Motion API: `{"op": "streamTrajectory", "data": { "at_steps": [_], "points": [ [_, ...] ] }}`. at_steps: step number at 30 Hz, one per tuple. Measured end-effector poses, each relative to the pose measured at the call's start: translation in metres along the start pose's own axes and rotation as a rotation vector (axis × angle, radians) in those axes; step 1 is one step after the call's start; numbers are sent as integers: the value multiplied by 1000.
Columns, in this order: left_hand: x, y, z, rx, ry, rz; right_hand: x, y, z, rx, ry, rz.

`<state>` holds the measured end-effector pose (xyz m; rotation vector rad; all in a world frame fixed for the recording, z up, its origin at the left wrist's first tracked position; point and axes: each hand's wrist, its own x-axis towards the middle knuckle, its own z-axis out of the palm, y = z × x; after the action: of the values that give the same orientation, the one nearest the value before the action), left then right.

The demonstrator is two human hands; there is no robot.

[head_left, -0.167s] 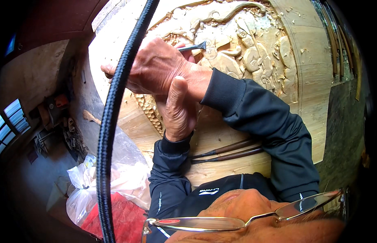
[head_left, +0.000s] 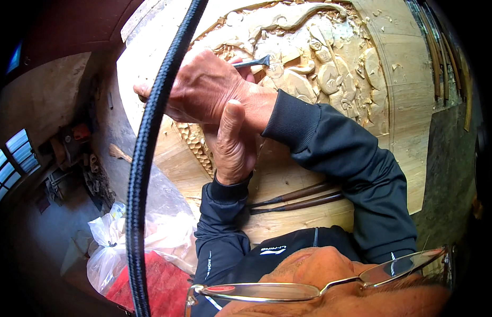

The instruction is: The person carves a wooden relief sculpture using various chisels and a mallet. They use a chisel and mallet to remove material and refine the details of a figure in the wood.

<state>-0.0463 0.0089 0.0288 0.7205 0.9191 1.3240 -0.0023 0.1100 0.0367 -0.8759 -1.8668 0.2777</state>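
Observation:
My right hand [head_left: 206, 82] reaches across from the right, closed round the handle of a chisel whose dark handle end shows at the hand's far left. The chisel's metal blade [head_left: 255, 62] points right, its flared tip resting at a small carved face on a pale wooden relief panel [head_left: 410, 68]. Beneath the right wrist is my left hand [head_left: 234, 148], its thumb lying against that wrist. Its fingers are mostly hidden below the right hand; fingertips showing beside the blade appear to be closed on it. Raised carved figures and loose shavings surround the tip.
Two dark-handled chisels [head_left: 299, 199] lie on the panel near my chest. A row of long tools [head_left: 441, 58] stands at the far right. Lower left are a clear plastic bag [head_left: 111, 248] and red cloth [head_left: 156, 282]. A black braided cable [head_left: 143, 174] crosses the view.

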Motion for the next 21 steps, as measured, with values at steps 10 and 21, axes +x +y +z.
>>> {"op": "streamTrajectory", "data": {
  "at_steps": [10, 21],
  "points": [
    [2, 1, 0, 3, -46, -15, -3, 5, 3, -30, -36, 14],
    [-1, -6, 0, -3, -55, 62, 1, -1, -4, 19, 50, -55]
  ]
}}
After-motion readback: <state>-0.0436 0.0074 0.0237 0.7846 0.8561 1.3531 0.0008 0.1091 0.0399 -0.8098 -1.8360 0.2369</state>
